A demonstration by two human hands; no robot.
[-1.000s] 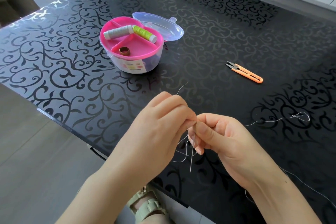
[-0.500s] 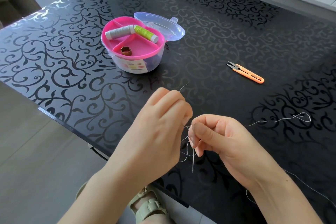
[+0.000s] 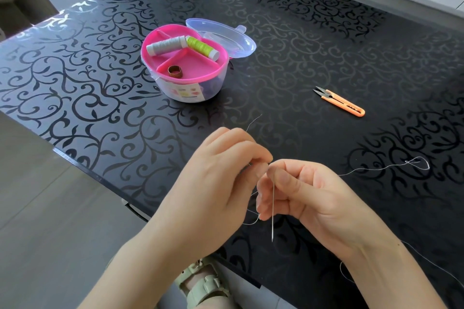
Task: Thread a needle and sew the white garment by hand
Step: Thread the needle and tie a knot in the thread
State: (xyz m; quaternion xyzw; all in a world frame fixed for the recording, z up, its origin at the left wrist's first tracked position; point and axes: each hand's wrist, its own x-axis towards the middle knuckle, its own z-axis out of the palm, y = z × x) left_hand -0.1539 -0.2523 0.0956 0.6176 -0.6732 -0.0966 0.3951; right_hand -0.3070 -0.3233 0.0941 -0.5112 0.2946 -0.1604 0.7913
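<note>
My right hand (image 3: 308, 198) pinches a long steel needle (image 3: 272, 218) near its top, point hanging straight down over the table's near edge. My left hand (image 3: 221, 183) pinches the thin white thread (image 3: 371, 169) right beside the needle's upper end, fingertips of both hands almost touching. A short thread tail (image 3: 253, 121) sticks up beyond my left fingers. The rest of the thread runs right across the black table to a small loop (image 3: 419, 163) and trails under my right wrist. No white garment is in view.
A pink sewing box (image 3: 185, 70) with a clear open lid holds a grey spool (image 3: 165, 45), a green spool (image 3: 202, 47) and a metal thimble (image 3: 175, 71). Orange thread snips (image 3: 340, 102) lie at the right. The black patterned table (image 3: 100, 88) ends just below my hands.
My hands parted slightly and came back together at the needle's top. The needle now hangs a little more to the right, fully in front of my right palm.
</note>
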